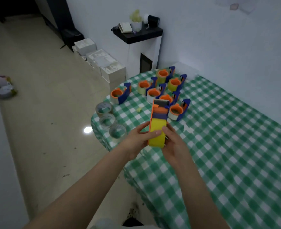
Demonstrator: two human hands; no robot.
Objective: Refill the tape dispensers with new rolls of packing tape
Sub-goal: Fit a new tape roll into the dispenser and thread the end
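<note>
Above the near table edge, left hand (136, 138) and right hand (172, 142) both clasp the yellow-rolled dispenser (158, 126); the roll likely needs pressing squarely until seated.

I see a matt yellow tape roll (156, 136) on a smooth orange-and-blue plastic dispenser (158, 111). The table's cloth (227, 146) looks like soft woven fabric in green and white check. Near its left edge, the clear tape rolls (111, 120) look glossy and see-through. The floor (45, 113) is polished and shiny, throwing back a lamp's glare.
</note>
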